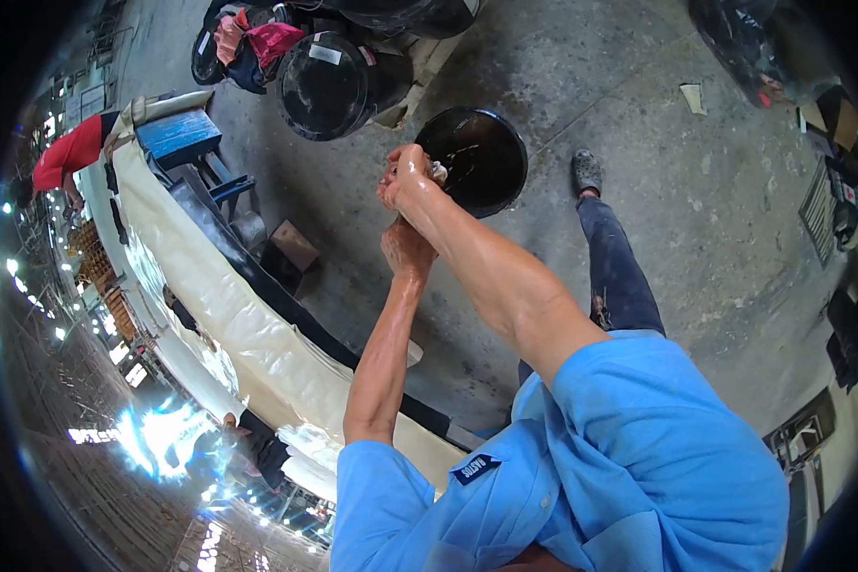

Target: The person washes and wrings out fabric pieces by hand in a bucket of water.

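Observation:
My right hand [411, 178] is closed, its skin wet and shiny, with a small wet whitish wad [439, 173] showing at its edge. Just below it, my left hand [407, 247] is bunched up against the right wrist. Its fingers are partly hidden, and I cannot tell what they hold. Both hands are at the near left rim of a round black bucket [508, 162] on the floor. Dark liquid with light streaks shows inside the bucket.
A long table draped in cream sheeting [229, 315] curves along my left, with a person in red [71, 153] bent over its far end. Black drums [322, 86] stand beyond the bucket. A blue-topped stand [179, 138] is beside the table. My shoe [587, 172] is right of the bucket.

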### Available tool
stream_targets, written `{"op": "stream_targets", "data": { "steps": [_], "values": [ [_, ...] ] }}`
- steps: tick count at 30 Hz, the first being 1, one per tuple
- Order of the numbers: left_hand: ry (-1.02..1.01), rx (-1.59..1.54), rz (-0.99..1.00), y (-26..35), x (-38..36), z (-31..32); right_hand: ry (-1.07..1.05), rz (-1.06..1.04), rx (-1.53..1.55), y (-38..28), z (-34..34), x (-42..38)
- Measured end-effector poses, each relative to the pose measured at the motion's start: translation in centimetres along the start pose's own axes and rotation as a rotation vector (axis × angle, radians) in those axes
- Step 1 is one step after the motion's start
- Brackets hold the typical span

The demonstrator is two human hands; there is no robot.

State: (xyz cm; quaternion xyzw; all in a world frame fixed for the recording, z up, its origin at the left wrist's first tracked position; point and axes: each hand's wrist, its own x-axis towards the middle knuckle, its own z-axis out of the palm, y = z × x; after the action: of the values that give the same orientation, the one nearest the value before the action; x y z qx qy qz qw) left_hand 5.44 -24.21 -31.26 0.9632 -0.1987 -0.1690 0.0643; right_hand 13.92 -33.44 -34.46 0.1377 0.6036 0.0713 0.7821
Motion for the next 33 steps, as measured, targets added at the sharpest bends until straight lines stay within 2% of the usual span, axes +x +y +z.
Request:
{"op": "stream_targets", "data": {
  "steps": [8, 10, 11, 13, 14, 15, 16, 18, 19, 20, 22, 23, 25, 28, 29, 30, 32, 33],
  "values": [
    [0.152, -0.109, 0.003, -0.1, 0.1, 0.9, 0.009, 0.068, -0.082, -0.2, 0.8, -1.6],
    [0.212, -0.141, -0.012, -0.4, 0.5, 0.8, -0.182, 0.171, -0.124, -0.7, 0.8, -2.8],
    [0.258, -0.179, -0.017, -0.6, 0.8, 1.1, -0.184, 0.172, -0.137, -1.2, 0.6, -3.6],
    [0.317, -0.221, -0.037, 0.4, 1.2, -0.5, -0.365, 0.367, -0.32, -2.4, -0.1, -5.6],
    [0.4, -0.429, -0.059, 1.6, 1.7, -2.3, -0.513, 0.492, -0.395, -3.3, -0.9, -6.2],
    [0.484, -0.638, -0.078, 2.4, 1.9, -3.6, -0.605, 0.43, -0.551, -3.9, -1.9, -7.2],
    [0.51, -0.644, -0.089, 1.9, 2.4, -4.0, -0.701, 0.364, -0.708, -4.3, -2.7, -8.2],
    [0.639, -0.557, 0.006, 0.5, 3.5, -5.0, -0.584, 0.064, -1.044, -4.3, -3.8, -8.4],
    [0.589, -0.73, -0.018, 0.9, 3.4, -5.8, -0.594, -0.037, -1.167, -4.9, -4.3, -9.3],
    [0.611, -0.734, -0.024, 0.8, 3.3, -6.2, -0.652, -0.088, -1.224, -5.2, -4.5, -8.8],
    [0.554, -1.135, -0.201, 1.9, 2.9, -8.1, -0.626, -0.386, -1.332, -5.5, -4.8, -9.9],
    [0.549, -1.42, -0.331, 3.3, 1.9, -9.5, -0.633, -0.389, -1.348, -5.7, -5.1, -9.7],
    [0.597, -1.448, -0.357, 2.5, 1.2, -9.7, -0.911, -0.437, -1.252, -5.9, -5.7, -8.4],
    [0.66, -1.481, -0.361, 1.3, 0.2, -10.5, -0.875, -0.519, -1.459, -4.9, -6.6, -7.1],
    [0.655, -1.576, -0.4, 0.8, -0.2, -11.0, -0.917, -0.613, -1.582, -4.7, -7.0, -6.3],
    [0.65, -1.673, -0.435, 0.3, -0.7, -11.6, -0.931, -0.615, -1.598, -4.5, -7.4, -5.7],
    [0.662, -1.799, -0.476, -1.2, -1.8, -13.1, -0.829, -0.431, -1.65, -3.6, -8.3, -5.3],
    [0.651, -1.918, -0.517, -2.1, -2.6, -13.8, -0.765, -0.242, -1.582, -2.9, -7.6, -8.5]
  ]
}}
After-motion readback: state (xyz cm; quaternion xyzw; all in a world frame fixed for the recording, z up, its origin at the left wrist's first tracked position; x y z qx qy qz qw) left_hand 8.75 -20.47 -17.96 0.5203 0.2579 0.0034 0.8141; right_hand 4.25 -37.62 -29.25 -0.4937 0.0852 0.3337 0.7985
